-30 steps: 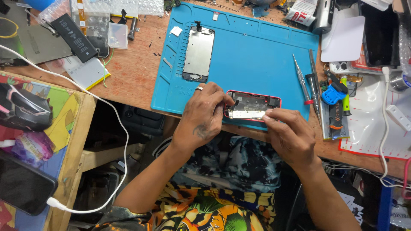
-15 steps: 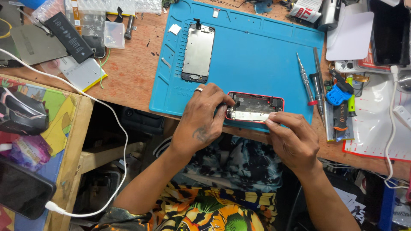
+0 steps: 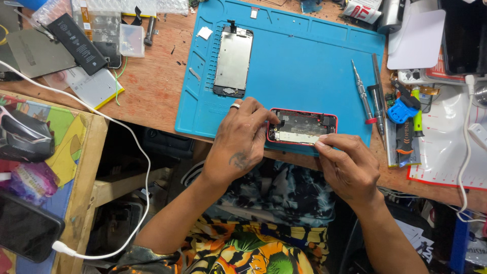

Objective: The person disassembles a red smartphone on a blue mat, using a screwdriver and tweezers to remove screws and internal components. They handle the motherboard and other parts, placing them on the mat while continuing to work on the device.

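An opened phone body with a red rim (image 3: 303, 127) lies at the near edge of a blue work mat (image 3: 299, 66), its metal insides facing up. My left hand (image 3: 242, 142), a ring on one finger, grips the phone's left end. My right hand (image 3: 346, 165) holds the lower right edge with thumb and fingertips. The detached screen panel (image 3: 233, 61) rests face down farther back on the mat.
Screwdrivers (image 3: 361, 91) and a blue-handled tool (image 3: 403, 109) lie at the mat's right edge. A black battery (image 3: 76, 35), small plastic boxes and parts sit at back left. A white cable (image 3: 137, 152) hangs past a low table with a dark phone (image 3: 28, 228).
The view has shifted slightly. Both hands stay on the red phone body, with the right fingertips sliding a little along its lower edge.
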